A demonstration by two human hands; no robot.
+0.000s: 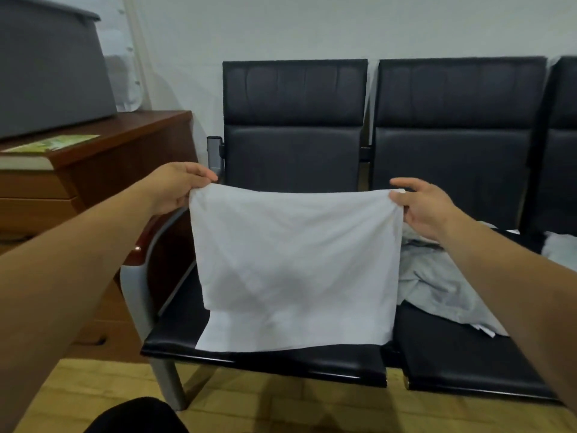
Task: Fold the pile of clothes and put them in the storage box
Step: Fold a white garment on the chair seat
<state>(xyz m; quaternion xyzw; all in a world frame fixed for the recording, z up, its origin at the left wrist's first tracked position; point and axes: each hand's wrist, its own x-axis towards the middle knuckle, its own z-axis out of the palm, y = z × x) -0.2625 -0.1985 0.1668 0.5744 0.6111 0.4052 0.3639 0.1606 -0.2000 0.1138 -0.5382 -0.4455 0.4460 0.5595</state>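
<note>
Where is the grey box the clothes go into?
Head view, upper left: the grey box sits on the wooden cabinet, behind a green book, left of the black chairs and the held-up white cloth.

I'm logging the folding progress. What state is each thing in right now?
White cloth: held up by its top corners, lower edge lying on the seat.
Left hand: pinches the cloth's top left corner.
Right hand: pinches its top right corner.
Grey clothes: crumpled, unfolded, on the next seat.
Box: on the cabinet; whether lidded, cannot tell.
Book: closed, flat on the cabinet.
</note>
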